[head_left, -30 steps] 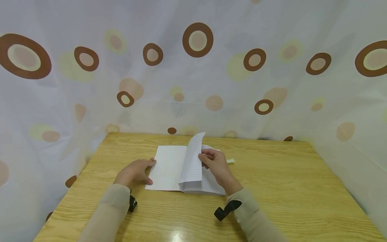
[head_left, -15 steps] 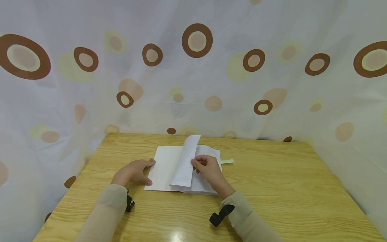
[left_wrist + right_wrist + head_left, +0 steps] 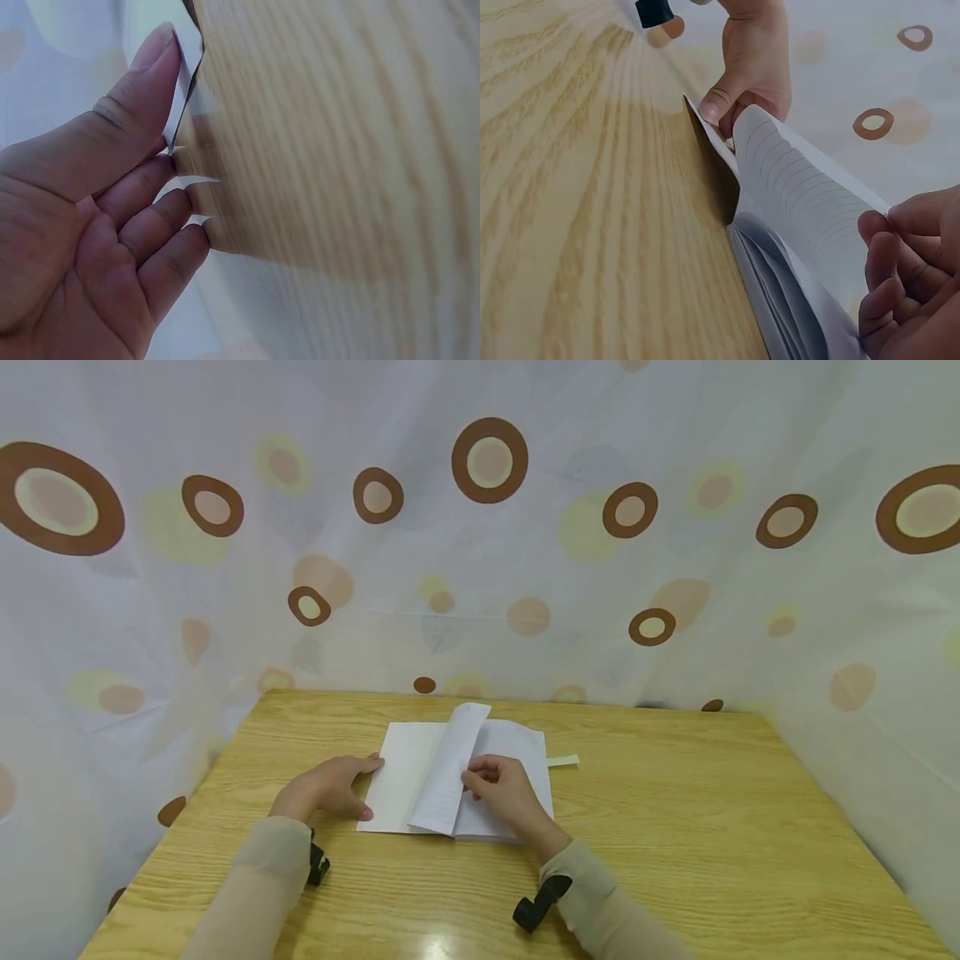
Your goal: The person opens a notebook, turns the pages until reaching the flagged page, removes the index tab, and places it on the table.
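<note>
A notebook [image 3: 397, 760] lies spread on the table, its white left side flat and its page block [image 3: 795, 330] on the right. One ruled page [image 3: 444, 785] stands up and curves over toward the left. My right hand [image 3: 510, 789] pinches this page's free edge between thumb and fingertips; the right wrist view shows the pinch at the page [image 3: 802, 180] close up. My left hand [image 3: 330, 785] rests at the notebook's left edge, thumb and index finger spread apart. In the left wrist view, the left thumb [image 3: 150, 67] lies on the cover's edge while the other fingers touch the tabletop.
A pale ribbon-like strip [image 3: 564, 761] sticks out from the notebook's right side. The wooden table [image 3: 690, 827] is bordered by a white curtain [image 3: 570, 435] with brown rings. Black wrist straps [image 3: 542, 902] are on both sleeves.
My right hand has moved left and slightly toward me, carrying the page's edge along; the page leans further left, uncovering more of the right side. The left hand has stayed almost in place.
</note>
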Action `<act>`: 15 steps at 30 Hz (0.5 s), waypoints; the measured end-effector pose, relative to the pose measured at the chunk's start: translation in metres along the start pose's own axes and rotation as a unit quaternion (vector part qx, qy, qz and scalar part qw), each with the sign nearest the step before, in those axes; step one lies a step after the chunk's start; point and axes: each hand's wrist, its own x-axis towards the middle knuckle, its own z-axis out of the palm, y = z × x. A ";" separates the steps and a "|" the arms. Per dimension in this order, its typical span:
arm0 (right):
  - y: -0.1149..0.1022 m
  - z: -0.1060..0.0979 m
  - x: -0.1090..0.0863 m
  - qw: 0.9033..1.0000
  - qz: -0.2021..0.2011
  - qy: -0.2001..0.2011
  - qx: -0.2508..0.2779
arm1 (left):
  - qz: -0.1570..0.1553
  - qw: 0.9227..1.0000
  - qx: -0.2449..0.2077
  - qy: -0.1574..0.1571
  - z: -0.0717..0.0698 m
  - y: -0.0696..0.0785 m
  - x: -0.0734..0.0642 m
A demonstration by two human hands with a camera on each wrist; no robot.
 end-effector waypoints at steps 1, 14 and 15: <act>0.000 0.001 0.000 1.000 0.002 -0.003 0.001 | 0.001 1.000 -0.002 0.000 0.000 0.000 0.000; 0.008 0.005 -0.002 0.989 -0.051 -0.137 -0.019 | 0.005 1.000 -0.022 0.004 0.001 -0.006 0.003; 0.009 0.005 -0.002 0.988 -0.049 -0.148 -0.024 | 0.005 1.000 -0.026 0.004 0.001 -0.008 0.004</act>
